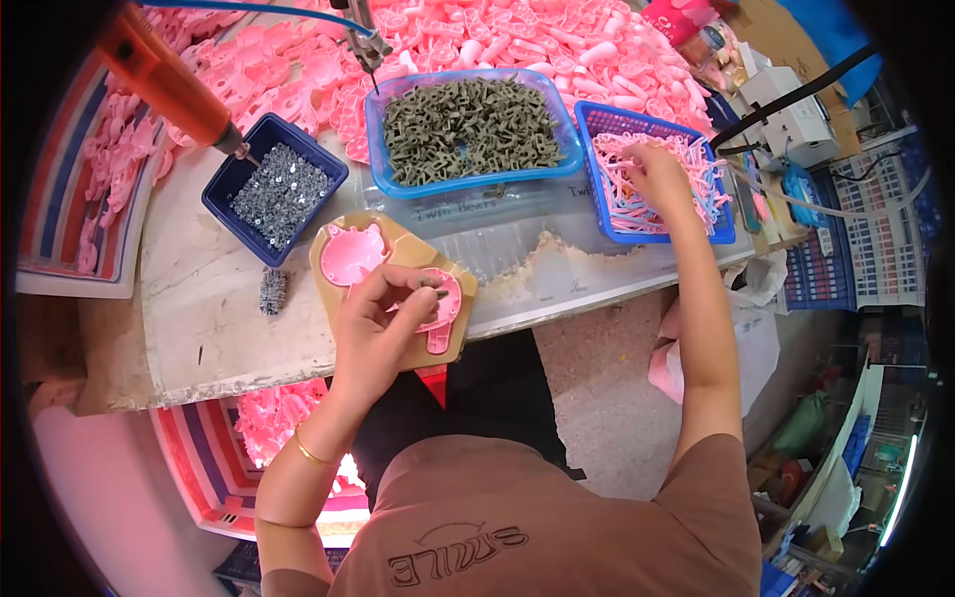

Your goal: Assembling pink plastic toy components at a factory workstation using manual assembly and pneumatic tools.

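My left hand is over a tan block-shaped holder at the table's front edge. Its thumb and fingertips pinch a small dark grey-green part. Two pink plastic shells lie in the holder: a rounded one with ear-like points, and a second shell with a short handle, partly covered by my fingers. My right hand reaches into a blue basket of thin pink and white plastic sticks. Its fingers are curled down among the sticks, and whatever they grip is hidden.
A blue tray of grey-green parts stands behind the holder. Left of it are a navy bin of small metal screws and a hanging orange power screwdriver. Pink plastic parts heap across the back. A metal tool tip hangs nearby.
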Tool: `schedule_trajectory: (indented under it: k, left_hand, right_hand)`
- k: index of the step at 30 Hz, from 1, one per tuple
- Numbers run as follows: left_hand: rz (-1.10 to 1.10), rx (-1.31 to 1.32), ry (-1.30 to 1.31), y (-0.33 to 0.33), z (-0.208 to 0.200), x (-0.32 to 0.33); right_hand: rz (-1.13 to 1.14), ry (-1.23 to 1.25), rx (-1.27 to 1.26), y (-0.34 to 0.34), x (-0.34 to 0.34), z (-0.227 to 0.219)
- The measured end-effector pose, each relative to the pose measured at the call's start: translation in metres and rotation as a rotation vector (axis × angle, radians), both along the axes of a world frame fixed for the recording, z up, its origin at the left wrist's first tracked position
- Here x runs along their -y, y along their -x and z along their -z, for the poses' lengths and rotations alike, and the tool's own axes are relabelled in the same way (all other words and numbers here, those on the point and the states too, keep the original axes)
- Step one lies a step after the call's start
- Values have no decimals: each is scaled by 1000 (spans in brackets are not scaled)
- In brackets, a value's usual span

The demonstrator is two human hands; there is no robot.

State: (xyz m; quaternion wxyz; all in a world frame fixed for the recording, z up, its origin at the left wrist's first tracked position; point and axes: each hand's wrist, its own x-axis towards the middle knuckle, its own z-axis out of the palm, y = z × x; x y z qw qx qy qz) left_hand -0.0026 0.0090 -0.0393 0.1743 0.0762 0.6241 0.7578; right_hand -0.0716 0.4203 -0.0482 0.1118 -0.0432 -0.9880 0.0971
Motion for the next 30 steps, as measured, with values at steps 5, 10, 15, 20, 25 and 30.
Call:
schedule_trajectory:
  k: [5, 10, 15, 20, 25, 30]
  left_hand:
    - [66, -22, 23, -6, 4, -2]
    - [85, 50, -18, -6, 7, 1]
    - [44, 90, -22, -1, -3, 0]
    - [-17, 126, -28, 9, -5, 5]
    - [-77, 153, -53, 15, -5, 1]
    - [-90, 203, -125, 14, 0, 2]
  right_hand:
    - [-52, -94, -124, 7, -10, 7]
    - [102, 517, -78, 10, -20, -13]
    - [158, 1012, -65, 2, -3, -25]
    - [11, 1129, 47, -4, 48, -41]
    - [-320, 1274, 202, -21, 115, -45]
    - [-307, 1391, 329, -49, 192, -41]
